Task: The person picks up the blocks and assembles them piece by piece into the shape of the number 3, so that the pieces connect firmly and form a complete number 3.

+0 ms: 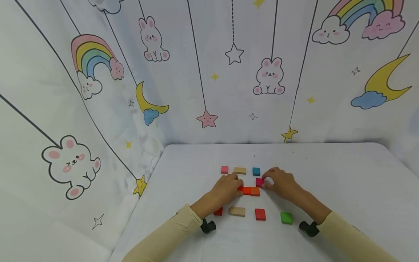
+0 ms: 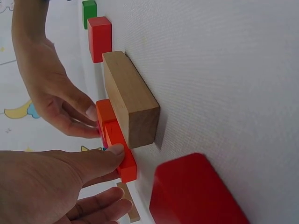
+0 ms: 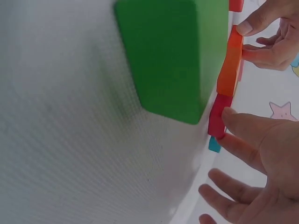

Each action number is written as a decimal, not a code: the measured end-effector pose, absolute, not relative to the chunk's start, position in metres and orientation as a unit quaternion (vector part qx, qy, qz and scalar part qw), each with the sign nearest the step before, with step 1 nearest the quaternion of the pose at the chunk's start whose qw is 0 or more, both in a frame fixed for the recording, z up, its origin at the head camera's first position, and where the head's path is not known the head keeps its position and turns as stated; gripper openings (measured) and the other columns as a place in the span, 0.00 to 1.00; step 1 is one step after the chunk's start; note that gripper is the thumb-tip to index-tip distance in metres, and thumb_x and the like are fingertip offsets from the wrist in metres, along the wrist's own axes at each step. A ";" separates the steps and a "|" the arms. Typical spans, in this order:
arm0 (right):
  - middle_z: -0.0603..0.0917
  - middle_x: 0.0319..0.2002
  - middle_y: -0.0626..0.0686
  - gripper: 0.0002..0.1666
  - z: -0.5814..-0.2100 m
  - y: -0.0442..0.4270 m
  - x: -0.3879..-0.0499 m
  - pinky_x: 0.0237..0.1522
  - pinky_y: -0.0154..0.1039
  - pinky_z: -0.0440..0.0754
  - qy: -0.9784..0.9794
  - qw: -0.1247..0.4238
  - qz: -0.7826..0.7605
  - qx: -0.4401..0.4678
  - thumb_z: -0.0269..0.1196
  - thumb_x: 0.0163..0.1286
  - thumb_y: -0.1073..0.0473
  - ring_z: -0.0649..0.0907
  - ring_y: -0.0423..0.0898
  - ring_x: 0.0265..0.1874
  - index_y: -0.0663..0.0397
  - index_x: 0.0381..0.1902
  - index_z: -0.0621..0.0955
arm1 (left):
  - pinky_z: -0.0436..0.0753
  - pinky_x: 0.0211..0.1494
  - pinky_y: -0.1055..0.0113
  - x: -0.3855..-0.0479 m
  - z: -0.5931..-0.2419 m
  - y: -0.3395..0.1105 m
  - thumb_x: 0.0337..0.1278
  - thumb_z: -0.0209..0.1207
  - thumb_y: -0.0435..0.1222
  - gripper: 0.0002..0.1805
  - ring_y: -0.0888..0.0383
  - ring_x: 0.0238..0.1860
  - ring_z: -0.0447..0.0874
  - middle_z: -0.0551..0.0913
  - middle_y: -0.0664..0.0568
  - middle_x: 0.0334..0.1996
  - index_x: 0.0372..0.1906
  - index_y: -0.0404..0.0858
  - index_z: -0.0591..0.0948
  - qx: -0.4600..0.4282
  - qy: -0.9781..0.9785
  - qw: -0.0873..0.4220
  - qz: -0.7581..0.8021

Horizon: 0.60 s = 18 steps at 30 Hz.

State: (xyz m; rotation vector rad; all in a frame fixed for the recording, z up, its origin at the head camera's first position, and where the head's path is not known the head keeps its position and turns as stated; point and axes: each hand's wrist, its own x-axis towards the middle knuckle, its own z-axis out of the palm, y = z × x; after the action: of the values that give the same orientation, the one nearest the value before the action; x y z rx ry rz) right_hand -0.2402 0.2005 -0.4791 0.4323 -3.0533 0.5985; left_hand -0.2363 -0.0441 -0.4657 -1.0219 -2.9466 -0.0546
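My left hand (image 1: 226, 188) pinches a long red-orange block (image 1: 246, 190) between thumb and fingers. An orange block (image 1: 255, 191) touches its right end. Just behind the orange block, my right hand (image 1: 282, 183) pinches a crimson block (image 1: 259, 182) with thumb and forefinger. In the right wrist view the other fingers of that hand (image 3: 275, 154) are spread, and the crimson block (image 3: 217, 116) appears at the end of the orange one (image 3: 228, 74). The left wrist view shows the left thumb on the red-orange block (image 2: 127, 169), near a wooden block (image 2: 128, 88).
Behind the hands lie pink (image 1: 224, 170), wooden (image 1: 240, 170) and blue (image 1: 256, 171) blocks. Nearer are a dark red block (image 1: 218, 211), partly hidden by the left arm, a wooden block (image 1: 237, 211), a red block (image 1: 260, 214) and a green block (image 1: 286, 218). All rest on a white-covered table (image 1: 183, 163).
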 end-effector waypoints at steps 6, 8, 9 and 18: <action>0.83 0.55 0.65 0.19 -0.477 0.199 -0.239 0.53 0.74 0.80 -0.971 0.006 0.185 0.148 0.78 0.62 0.56 0.82 0.65 0.57 0.51 0.50 0.88 | 0.80 0.51 0.68 -0.236 -0.465 -0.044 0.68 0.69 0.49 0.16 0.58 0.46 0.81 0.83 0.51 0.51 0.54 0.48 0.89 -0.327 -0.945 0.009 -0.018; 0.83 0.55 0.65 0.18 -0.475 0.198 -0.238 0.53 0.74 0.80 -0.971 0.007 0.186 0.151 0.78 0.62 0.56 0.82 0.65 0.57 0.51 0.49 0.88 | 0.80 0.51 0.68 -0.236 -0.465 -0.044 0.68 0.69 0.48 0.16 0.58 0.46 0.81 0.83 0.52 0.51 0.54 0.48 0.89 -0.327 -0.945 0.008 -0.019; 0.83 0.55 0.65 0.18 -0.475 0.198 -0.238 0.53 0.74 0.80 -0.971 0.007 0.186 0.152 0.78 0.62 0.56 0.82 0.65 0.57 0.51 0.49 0.88 | 0.79 0.51 0.68 -0.236 -0.466 -0.044 0.68 0.69 0.49 0.16 0.58 0.46 0.81 0.83 0.52 0.51 0.54 0.48 0.89 -0.327 -0.945 0.008 -0.019; 0.83 0.55 0.65 0.18 -0.474 0.196 -0.237 0.52 0.74 0.80 -0.970 0.012 0.183 0.161 0.78 0.61 0.56 0.83 0.64 0.57 0.50 0.49 0.88 | 0.79 0.50 0.69 -0.236 -0.466 -0.045 0.68 0.69 0.49 0.16 0.58 0.45 0.81 0.83 0.52 0.50 0.54 0.48 0.89 -0.331 -0.943 0.014 -0.018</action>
State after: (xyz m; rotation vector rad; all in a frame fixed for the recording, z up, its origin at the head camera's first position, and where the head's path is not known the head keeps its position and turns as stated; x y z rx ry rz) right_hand -0.2370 0.1963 -0.4735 0.5026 -3.0244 0.5706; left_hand -0.2361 -0.0452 -0.4664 -1.0294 -2.9377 -0.0547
